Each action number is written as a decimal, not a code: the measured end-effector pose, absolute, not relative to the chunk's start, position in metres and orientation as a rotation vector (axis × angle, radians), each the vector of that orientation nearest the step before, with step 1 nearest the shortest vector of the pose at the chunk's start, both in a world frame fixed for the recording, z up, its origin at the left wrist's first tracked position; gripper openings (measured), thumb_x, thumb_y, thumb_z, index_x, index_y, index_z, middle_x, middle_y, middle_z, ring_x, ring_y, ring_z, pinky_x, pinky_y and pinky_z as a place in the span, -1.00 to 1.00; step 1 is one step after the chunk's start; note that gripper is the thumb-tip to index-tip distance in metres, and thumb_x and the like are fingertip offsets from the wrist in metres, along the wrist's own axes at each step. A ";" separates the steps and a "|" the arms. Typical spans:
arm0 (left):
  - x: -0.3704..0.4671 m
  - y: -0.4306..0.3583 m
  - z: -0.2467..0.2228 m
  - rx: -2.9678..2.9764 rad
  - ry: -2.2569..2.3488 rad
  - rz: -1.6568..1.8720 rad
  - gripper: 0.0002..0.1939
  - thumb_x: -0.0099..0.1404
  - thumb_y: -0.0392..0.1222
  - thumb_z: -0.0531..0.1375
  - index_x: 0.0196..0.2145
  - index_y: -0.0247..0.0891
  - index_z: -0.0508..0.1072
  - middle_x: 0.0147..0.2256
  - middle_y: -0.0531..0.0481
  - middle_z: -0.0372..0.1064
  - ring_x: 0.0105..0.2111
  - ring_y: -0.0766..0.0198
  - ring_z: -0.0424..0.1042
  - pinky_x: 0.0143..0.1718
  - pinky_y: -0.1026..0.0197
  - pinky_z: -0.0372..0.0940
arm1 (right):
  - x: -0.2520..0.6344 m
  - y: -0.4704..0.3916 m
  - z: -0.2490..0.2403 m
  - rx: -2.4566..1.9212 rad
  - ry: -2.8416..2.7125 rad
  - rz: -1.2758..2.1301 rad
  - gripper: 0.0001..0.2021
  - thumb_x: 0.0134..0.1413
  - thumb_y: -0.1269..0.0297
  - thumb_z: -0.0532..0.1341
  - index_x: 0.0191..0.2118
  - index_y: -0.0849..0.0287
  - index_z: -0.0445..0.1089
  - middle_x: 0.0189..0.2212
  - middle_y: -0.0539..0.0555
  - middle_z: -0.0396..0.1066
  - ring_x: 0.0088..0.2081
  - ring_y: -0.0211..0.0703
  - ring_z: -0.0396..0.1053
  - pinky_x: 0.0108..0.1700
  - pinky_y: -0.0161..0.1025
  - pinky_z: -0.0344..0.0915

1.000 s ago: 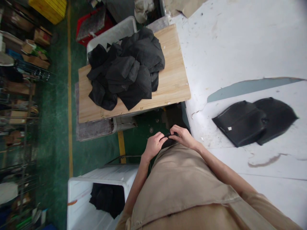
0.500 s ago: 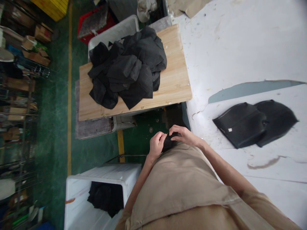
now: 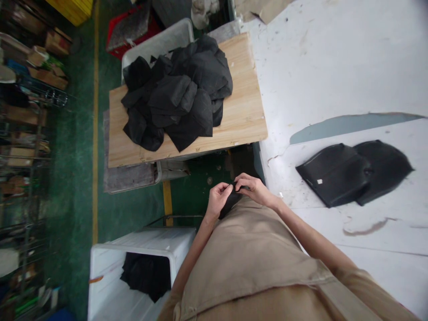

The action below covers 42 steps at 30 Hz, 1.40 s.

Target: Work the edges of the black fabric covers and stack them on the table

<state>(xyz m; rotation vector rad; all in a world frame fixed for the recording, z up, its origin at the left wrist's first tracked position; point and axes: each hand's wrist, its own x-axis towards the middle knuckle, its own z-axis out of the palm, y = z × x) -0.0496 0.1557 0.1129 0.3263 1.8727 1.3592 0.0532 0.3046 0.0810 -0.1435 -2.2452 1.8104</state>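
Observation:
Close in front of my apron, my left hand [image 3: 219,197] pinches the edge of a black fabric piece [image 3: 230,204]. My right hand [image 3: 251,187] grips the same edge just beside it, fingers curled, the two hands nearly touching. Most of the fabric is hidden behind the hands and the apron. To the right, two overlapping flat black pieces [image 3: 354,174] lie on the white table [image 3: 334,76]; one bears a small white mark. A heap of black fabric [image 3: 180,93] rests on the wooden board [image 3: 245,120] ahead.
At lower left a white bin [image 3: 133,240] lies with its opening towards me, black fabric [image 3: 147,274] inside. Behind the board stand a pale tub [image 3: 160,40] and a red crate [image 3: 115,26]. Shelving with boxes [image 3: 23,156] lines the far left, beyond the green floor [image 3: 73,178].
My hands have shifted slightly on the black fabric's edge, and the fingers of both are drawn a little closer together. The pieces on the table and the heap stay in place.

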 end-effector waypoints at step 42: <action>-0.044 0.161 0.111 0.404 1.853 1.199 -0.79 0.17 -0.11 0.22 -0.49 -0.30 0.37 -0.56 0.13 0.22 -0.57 0.44 0.15 -0.53 0.36 0.05 | 0.048 0.306 0.084 -0.558 -1.865 2.432 -0.83 -0.04 0.34 0.27 -0.26 0.21 0.38 -0.49 -0.06 0.34 -0.45 -0.32 0.30 -0.39 -0.35 0.24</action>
